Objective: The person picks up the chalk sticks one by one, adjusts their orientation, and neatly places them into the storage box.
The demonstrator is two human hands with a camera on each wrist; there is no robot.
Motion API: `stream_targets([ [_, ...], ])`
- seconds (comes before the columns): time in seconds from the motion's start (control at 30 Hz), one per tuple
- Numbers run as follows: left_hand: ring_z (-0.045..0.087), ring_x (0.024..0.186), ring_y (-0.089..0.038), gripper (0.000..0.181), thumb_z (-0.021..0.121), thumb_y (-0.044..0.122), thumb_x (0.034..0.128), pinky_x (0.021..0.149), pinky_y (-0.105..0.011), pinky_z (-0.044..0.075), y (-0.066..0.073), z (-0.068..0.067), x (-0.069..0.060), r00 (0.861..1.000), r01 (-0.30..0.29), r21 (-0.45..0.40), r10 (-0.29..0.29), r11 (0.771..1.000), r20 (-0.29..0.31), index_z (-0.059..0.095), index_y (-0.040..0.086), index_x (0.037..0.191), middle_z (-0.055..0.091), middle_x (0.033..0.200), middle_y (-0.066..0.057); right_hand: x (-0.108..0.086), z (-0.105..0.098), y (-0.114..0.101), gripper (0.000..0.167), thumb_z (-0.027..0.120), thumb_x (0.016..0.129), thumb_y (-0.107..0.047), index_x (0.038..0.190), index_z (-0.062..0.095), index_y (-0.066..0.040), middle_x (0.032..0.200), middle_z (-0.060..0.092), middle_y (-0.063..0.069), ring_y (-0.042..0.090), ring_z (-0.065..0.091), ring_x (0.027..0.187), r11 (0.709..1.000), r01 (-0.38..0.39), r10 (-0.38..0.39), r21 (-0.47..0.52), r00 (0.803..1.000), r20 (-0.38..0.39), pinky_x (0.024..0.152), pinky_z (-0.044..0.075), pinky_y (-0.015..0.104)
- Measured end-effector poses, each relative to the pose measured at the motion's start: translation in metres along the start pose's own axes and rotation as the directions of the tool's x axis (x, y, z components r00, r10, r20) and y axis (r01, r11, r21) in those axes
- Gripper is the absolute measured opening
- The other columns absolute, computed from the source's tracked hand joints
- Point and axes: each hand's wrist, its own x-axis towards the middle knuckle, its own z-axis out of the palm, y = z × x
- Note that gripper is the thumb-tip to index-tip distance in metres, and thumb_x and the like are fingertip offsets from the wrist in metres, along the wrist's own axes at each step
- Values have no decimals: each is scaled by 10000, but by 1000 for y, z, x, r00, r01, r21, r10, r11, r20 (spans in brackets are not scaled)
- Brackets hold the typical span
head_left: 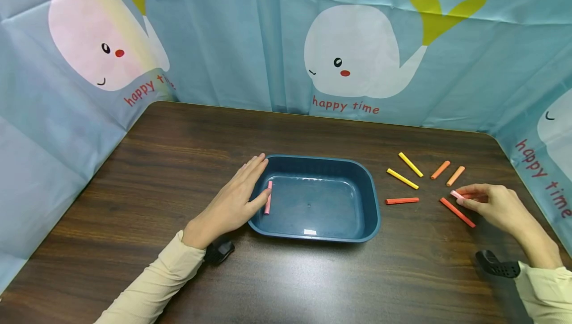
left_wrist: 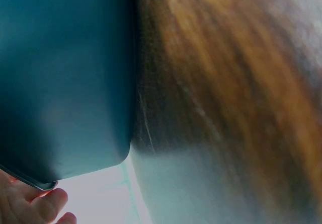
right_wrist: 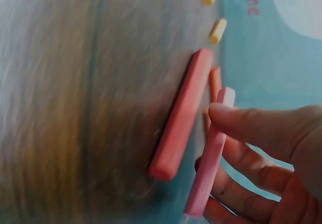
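A pink stick (head_left: 457,195) is pinched between the thumb and fingers of my right hand (head_left: 505,209); the right wrist view shows this pink stick (right_wrist: 210,158) beside a red stick (right_wrist: 182,116) lying on the table. My left hand (head_left: 234,202) rests with fairly straight fingers on the left rim of the blue basin (head_left: 313,238), its thumb over the inside. Near that thumb, another pink stick (head_left: 267,204) lies inside the basin at its left end. In the left wrist view, fingertips (left_wrist: 50,204) touch the basin's rim, and the basin's outer wall (left_wrist: 65,83) fills the left side.
Right of the basin on the brown table (head_left: 201,135) lie two yellow sticks (head_left: 410,164), two orange sticks (head_left: 440,170) and two red sticks (head_left: 402,201). A light-blue curtain (head_left: 223,40) with whale prints stands behind the table and at both sides.
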Motion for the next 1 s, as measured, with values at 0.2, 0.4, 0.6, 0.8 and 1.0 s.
stream_targets([
  [0.2,197,1540,-286,678,559,295,1000,1239,-541,195,0,-1,0,1000,3,2,-3,1000,5,275,37,1559,198,1663,-91,-2,-3,-12,347,727,905,-233,1127,702,32,859,750,123,-165,510,643,995,74,-70,66,996,-54,505,416,222],
  [0.4,206,1538,-283,674,557,294,1001,1242,-528,198,0,0,0,1000,3,4,-3,1000,1,280,30,1556,216,1656,-107,-2,-4,-24,354,727,905,-228,1153,693,23,851,745,110,-90,515,604,993,83,-78,85,995,-63,492,391,225],
  [0.6,205,1539,-281,672,549,302,1006,1245,-523,193,1,0,1,1000,2,5,-2,1000,1,274,39,1560,201,1662,-92,-1,-6,-34,312,732,898,-192,1139,710,5,852,744,91,-120,521,633,990,117,-110,83,991,-82,508,388,216],
  [0.8,193,1543,-262,678,549,309,1006,1246,-522,193,1,0,0,1000,7,-1,-7,1000,1,266,48,1565,197,1663,-85,0,-8,-47,305,731,900,-204,1130,719,-4,862,754,114,-141,535,639,987,134,-125,88,988,-95,523,406,213],
  [1.0,191,1543,-271,678,550,308,1007,1243,-526,197,1,0,-1,1000,9,3,-9,1000,4,267,43,1563,201,1661,-99,-1,-8,-59,314,748,884,-198,1121,719,5,825,740,75,-109,527,613,981,173,-161,92,979,-123,519,394,216],
])
